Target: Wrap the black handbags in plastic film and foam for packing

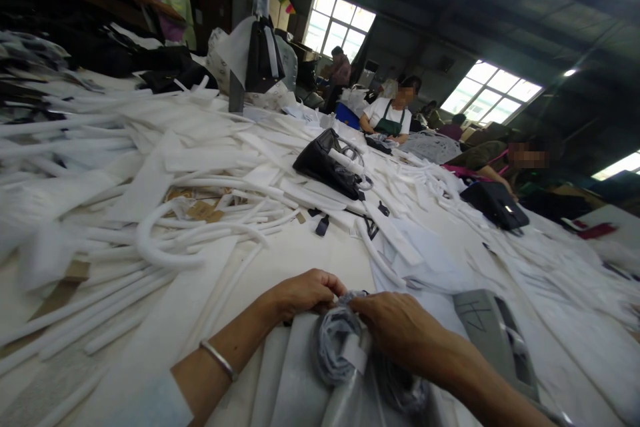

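Close in front of me lies a coiled strap in clear plastic (330, 347), with a white band around part of the coil. At its upper edge my left hand (306, 291) has its fingers bent and pinched on the wrapped strap. From the other side, my right hand (400, 323) grips the wrapping with closed fingers; the exact pinch points are partly hidden. Below the hands are pale, smooth panels (295, 367) under plastic, perhaps a bag. A second plastic-wrapped bundle (407, 387) sits under my right forearm.
A grey box-like object with dark markings (477, 320) stands right of my right arm. White foam tubes (165, 240) and sheets crowd the table's left. Farther off are a black handbag (327, 163) and another black bag (495, 203). Several people work around the table.
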A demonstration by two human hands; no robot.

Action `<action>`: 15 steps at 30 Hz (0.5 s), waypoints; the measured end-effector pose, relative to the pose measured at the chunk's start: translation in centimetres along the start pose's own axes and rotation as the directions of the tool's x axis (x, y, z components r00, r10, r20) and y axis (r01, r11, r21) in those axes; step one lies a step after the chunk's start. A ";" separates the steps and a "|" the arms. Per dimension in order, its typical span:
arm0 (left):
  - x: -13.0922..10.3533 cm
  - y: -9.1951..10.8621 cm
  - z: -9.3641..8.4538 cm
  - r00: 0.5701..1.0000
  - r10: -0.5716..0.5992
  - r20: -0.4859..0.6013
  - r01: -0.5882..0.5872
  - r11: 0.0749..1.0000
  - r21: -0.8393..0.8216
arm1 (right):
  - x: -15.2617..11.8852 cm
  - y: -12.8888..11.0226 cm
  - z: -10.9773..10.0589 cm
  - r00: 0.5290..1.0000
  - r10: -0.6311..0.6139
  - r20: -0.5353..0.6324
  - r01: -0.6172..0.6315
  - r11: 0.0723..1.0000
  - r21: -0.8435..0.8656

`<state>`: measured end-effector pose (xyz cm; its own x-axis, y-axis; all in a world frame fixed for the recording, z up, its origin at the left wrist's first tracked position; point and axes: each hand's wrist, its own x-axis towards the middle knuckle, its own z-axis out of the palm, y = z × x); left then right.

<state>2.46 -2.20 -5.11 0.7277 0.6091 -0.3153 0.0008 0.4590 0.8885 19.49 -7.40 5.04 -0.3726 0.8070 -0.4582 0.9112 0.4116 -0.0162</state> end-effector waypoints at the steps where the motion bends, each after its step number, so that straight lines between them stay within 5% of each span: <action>1: 0.1 -0.3 -0.1 1.000 0.019 -0.001 -0.019 1.000 0.012 | 0.2 0.1 0.0 1.000 -0.010 0.016 0.010 1.000 -0.010; 7: 0.6 -1.5 -0.6 0.952 0.286 0.109 -0.304 0.926 0.222 | 1.0 1.1 -0.2 0.994 -0.079 0.069 0.055 0.953 0.296; 15: 0.1 -1.3 -0.2 0.917 0.398 0.031 -0.367 0.809 0.458 | 1.4 1.6 0.5 0.993 -0.087 0.079 0.044 0.899 0.436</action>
<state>2.41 -2.61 -6.40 0.6889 0.7209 0.0752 0.0476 -0.1485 0.9878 20.51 -5.78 3.93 -0.4357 0.7317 -0.5242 0.8791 0.2210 -0.4223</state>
